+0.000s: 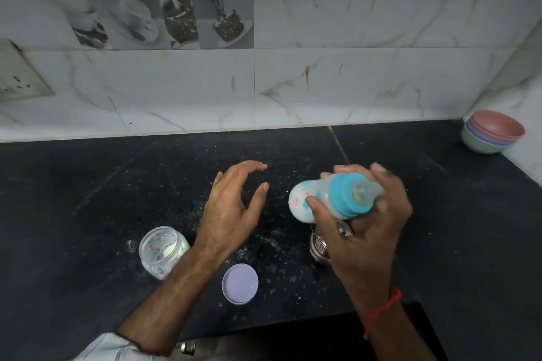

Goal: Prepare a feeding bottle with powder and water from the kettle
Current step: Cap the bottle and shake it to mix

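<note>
The right hand [363, 214] grips the capped feeding bottle [328, 196] sideways; the left hand [231, 205] hovers open, empty. Risk: loose collar leaks milky liquid during shaking.

The feeding bottle [328, 199] is motion-blurred; its printed marks cannot be read, and the right hand [366, 223] covers its far side. A steel vessel [321, 246] near the counter's [117, 184] front edge is mostly hidden beneath that hand. The wall socket [17, 79] is cut by the left frame edge. The left forearm partly screens the open jar [161, 252].
</note>
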`<state>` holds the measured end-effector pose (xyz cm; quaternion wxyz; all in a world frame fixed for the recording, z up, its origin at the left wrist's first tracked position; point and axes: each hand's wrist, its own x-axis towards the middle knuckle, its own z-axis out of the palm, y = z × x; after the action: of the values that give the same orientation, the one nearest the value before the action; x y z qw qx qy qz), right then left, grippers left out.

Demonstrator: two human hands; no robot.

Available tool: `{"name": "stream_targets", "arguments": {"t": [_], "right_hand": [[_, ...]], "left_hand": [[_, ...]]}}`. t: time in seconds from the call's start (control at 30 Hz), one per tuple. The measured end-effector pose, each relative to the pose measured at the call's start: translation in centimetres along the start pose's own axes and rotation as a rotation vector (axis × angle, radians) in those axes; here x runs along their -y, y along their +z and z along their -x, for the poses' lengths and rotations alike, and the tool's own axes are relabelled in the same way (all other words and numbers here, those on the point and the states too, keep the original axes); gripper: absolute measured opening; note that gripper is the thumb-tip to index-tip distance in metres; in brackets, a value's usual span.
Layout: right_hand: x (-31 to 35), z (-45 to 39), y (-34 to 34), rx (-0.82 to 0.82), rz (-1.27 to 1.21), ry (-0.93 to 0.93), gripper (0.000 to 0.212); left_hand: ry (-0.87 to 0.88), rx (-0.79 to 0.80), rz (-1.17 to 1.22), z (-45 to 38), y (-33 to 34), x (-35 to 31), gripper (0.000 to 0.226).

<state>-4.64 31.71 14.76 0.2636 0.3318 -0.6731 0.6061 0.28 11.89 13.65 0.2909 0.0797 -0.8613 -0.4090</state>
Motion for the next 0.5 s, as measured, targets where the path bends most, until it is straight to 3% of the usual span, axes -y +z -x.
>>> {"name": "stream_targets", "arguments": {"t": [0.13, 0.27, 0.4, 0.5], "right_hand": [[0.0, 0.8, 0.4, 0.153, 0.109, 0.160, 0.075], [0.0, 0.2, 0.3, 0.008, 0.003, -0.009, 0.077], [-0.3, 0.1, 0.7, 0.140, 0.143, 0.151, 0.070], [0.3, -0.9, -0.3, -0.010, 0.053, 0.018, 0.075]], "left_hand": [[0.020, 0.017, -0.009, 0.3, 0.2, -0.2, 0.033], [0.002, 0.010, -0.018, -0.1, 0.0, 0.0, 0.033], [0.012, 0.009, -0.022, 0.0, 0.0, -0.1, 0.033], [0.032, 0.002, -0.036, 0.0, -0.1, 0.1, 0.033]]}}
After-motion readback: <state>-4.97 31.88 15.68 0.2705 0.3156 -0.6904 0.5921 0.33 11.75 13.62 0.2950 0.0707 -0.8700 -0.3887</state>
